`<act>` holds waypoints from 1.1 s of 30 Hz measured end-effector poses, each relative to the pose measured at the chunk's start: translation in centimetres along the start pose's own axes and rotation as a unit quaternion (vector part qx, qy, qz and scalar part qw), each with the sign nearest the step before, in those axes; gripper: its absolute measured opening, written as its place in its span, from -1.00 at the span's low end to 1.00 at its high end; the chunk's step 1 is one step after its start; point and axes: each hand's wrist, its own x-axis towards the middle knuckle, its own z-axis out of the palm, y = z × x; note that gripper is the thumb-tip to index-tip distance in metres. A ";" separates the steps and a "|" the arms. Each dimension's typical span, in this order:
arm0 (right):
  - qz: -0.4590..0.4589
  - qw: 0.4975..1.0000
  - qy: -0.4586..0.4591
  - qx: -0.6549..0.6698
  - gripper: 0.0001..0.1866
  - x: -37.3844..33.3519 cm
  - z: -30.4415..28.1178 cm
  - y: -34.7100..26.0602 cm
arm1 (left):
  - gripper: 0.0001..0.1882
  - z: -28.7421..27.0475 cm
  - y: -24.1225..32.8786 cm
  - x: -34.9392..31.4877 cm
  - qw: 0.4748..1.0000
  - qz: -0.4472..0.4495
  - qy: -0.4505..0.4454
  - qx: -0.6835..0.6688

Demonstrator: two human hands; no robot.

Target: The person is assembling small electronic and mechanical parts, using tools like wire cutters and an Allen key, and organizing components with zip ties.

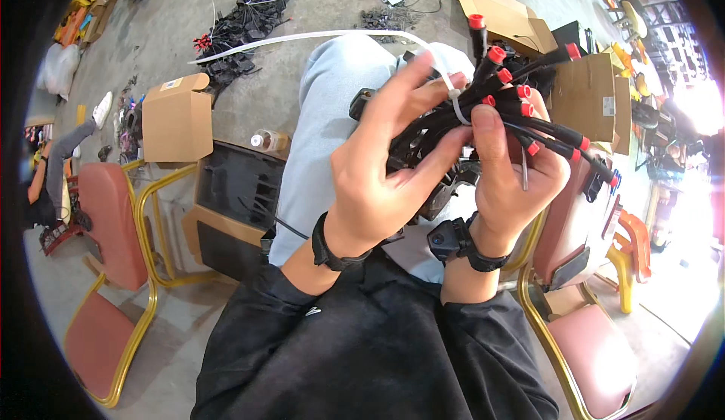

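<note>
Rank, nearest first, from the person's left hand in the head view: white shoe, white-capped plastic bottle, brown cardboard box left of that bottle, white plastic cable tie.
1. White plastic cable tie: right at the left hand
2. White-capped plastic bottle: to its left
3. Brown cardboard box: farther left
4. White shoe: far left

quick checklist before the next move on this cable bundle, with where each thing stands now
1. White cable tie across the black cables: ok, it curves over their visible side; the far side is hidden.
2. Right hand steadying the bundle: ok, its thumb lies against the cables.
3. Left hand at the tie: ok, thumb and fingers are around that spot.
4. Tie cinched tight: cannot tell, fingers hide part of the loop.
5. Red tips lined up evenly: not ok, they fan out in different directions.
6. Tie's long end trimmed: not ok, it arcs away leftward.
</note>
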 end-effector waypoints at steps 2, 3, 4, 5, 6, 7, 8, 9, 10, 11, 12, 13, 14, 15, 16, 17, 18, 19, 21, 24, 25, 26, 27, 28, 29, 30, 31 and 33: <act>0.009 1.000 0.004 0.011 -0.77 -0.1 0.0 0.1 | -0.56 -0.4 -0.9 0.1 0.999 0.031 -0.010 0.033; 0.018 0.999 0.013 0.023 -0.77 0.0 0.0 0.0 | -0.56 -0.5 -1.1 0.2 0.996 0.064 -0.025 0.066; -0.001 0.999 0.007 0.032 -0.70 0.2 -0.1 0.1 | -0.60 -0.6 -0.9 0.2 0.990 0.075 -0.040 0.111; -0.001 1.000 0.004 0.028 -0.70 0.3 0.0 -0.5 | -0.60 -0.7 -0.8 0.3 0.991 0.074 -0.036 0.109; 0.063 0.996 0.022 0.053 -0.67 0.6 0.4 -1.6 | -0.63 -0.8 -0.7 0.4 0.986 0.101 -0.037 0.126; 0.128 0.988 0.041 0.077 -0.63 0.7 0.6 -2.2 | -0.65 -0.8 -0.7 0.5 0.981 0.129 -0.038 0.143; 0.093 0.994 0.021 0.048 -0.59 0.8 0.3 -1.9 | -0.65 -0.8 -0.8 0.5 0.981 0.127 -0.034 0.141; 0.093 0.994 0.017 0.045 -0.59 0.7 -0.1 -1.9 | -0.66 -0.8 -0.9 0.5 0.979 0.144 -0.025 0.141; 0.075 0.997 -0.021 0.005 -0.57 0.6 -0.5 -1.9 | -0.66 -0.8 -1.0 0.5 0.977 0.161 -0.015 0.140; 0.056 0.996 -0.060 -0.035 -0.56 0.5 -0.7 -1.9 | -0.66 -0.8 -1.1 0.5 0.977 0.159 -0.011 0.140; 0.056 0.996 -0.063 -0.038 -0.56 0.4 -0.6 -1.8 | -0.67 -0.8 -1.3 0.5 0.976 0.173 -0.007 0.135; 0.036 0.997 -0.054 -0.035 -0.56 0.4 -0.6 -1.7 | -0.67 -0.8 -1.5 0.5 0.974 0.187 -0.003 0.131; 0.015 0.998 -0.045 -0.032 -0.56 0.4 -0.5 -1.6 | -0.67 -0.7 -1.8 0.5 0.974 0.185 0.000 0.130; 0.015 0.998 -0.046 -0.035 -0.56 0.5 -0.4 -1.3 | -0.68 -0.4 -2.2 0.5 0.975 0.196 0.003 0.108; -0.016 1.000 -0.023 -0.014 -0.57 0.5 -0.2 -1.0 | -0.69 -0.2 -2.4 0.6 0.974 0.207 0.005 0.087; -0.047 0.999 0.000 0.006 -0.59 0.5 -0.1 -0.8 | -0.69 0.0 -2.6 0.7 0.975 0.206 0.006 0.084; -0.046 0.999 -0.003 0.007 -0.59 0.4 -0.1 -0.8 | -0.70 -0.2 -2.7 0.7 0.973 0.215 0.007 0.084; -0.031 1.000 -0.006 0.002 -0.60 0.4 -0.1 -0.9 | -0.71 -0.3 -2.8 0.7 0.971 0.223 0.008 0.084; -0.017 1.000 -0.009 -0.006 -0.61 0.3 0.0 -1.1 | -0.71 -0.4 -2.6 0.7 0.973 0.211 0.006 0.087; 0.088 0.993 0.075 0.028 -0.63 0.0 0.7 -1.4 | -0.71 -0.7 -1.6 0.9 0.980 0.176 -0.011 0.095; 0.086 0.993 0.075 0.027 -0.63 -0.3 0.5 -1.0 | -0.70 -0.9 -1.4 1.0 0.983 0.151 -0.024 0.104; 0.057 0.993 0.103 0.017 -0.64 -0.8 0.2 -0.5 | -0.70 -0.7 -1.3 1.0 0.983 0.152 -0.024 0.102; 0.028 0.991 0.129 0.009 -0.65 -1.3 0.0 0.0 | -0.71 -0.7 -1.3 0.9 0.985 0.138 -0.017 0.097; -0.054 0.984 0.167 -0.013 -0.68 -1.9 0.0 0.4 | -0.72 -0.6 -1.3 0.9 0.988 0.124 -0.011 0.093; -0.055 0.985 0.166 -0.014 -0.68 -2.1 -0.5 0.2 | -0.72 -0.6 -1.4 0.9 0.988 0.125 -0.010 0.092; -0.156 0.982 0.102 -0.035 -0.68 -2.1 -1.1 -0.3 | -0.73 -0.6 -1.4 1.0 0.989 0.123 -0.015 0.085; -0.255 0.965 0.037 -0.055 -0.69 -2.0 -1.3 -0.6 | -0.74 -0.5 -1.5 1.0 0.989 0.122 -0.021 0.077; -0.286 0.950 0.027 -0.126 -0.66 -1.4 -1.3 -1.8 | -0.74 -0.4 -1.6 1.0 0.991 0.116 -0.019 0.070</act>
